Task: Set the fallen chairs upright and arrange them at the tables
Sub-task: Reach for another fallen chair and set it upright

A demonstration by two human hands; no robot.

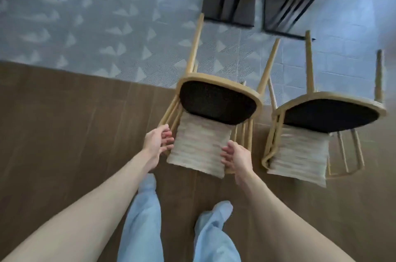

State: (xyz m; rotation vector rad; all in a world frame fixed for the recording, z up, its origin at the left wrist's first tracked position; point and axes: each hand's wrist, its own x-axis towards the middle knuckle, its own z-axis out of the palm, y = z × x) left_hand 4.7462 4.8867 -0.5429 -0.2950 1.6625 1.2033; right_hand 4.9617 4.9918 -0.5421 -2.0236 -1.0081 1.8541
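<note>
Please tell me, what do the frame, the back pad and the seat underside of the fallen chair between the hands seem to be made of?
Chair frame: looks like light wood or wood-coloured metal tube, smooth and matt; blur leaves it open.
Back pad: seems cream fabric, with padded horizontal ribs.
Seat underside: dark, dull, slightly grainy, probably a thin cloth cover.

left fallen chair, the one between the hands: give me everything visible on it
The left chair lies tipped on its back on the brown wood-look floor, legs pointing away toward the patterned grey tiles. Frame looks like light wood or rattan with thin spindles along the back; the dark underside of the seat faces the camera. A pale ribbed cushion covers the backrest. The left hand and right hand flank the backrest at its edges, fingers loosely curled; a firm grip is not evident. A second matching chair lies alongside, apart.
</note>
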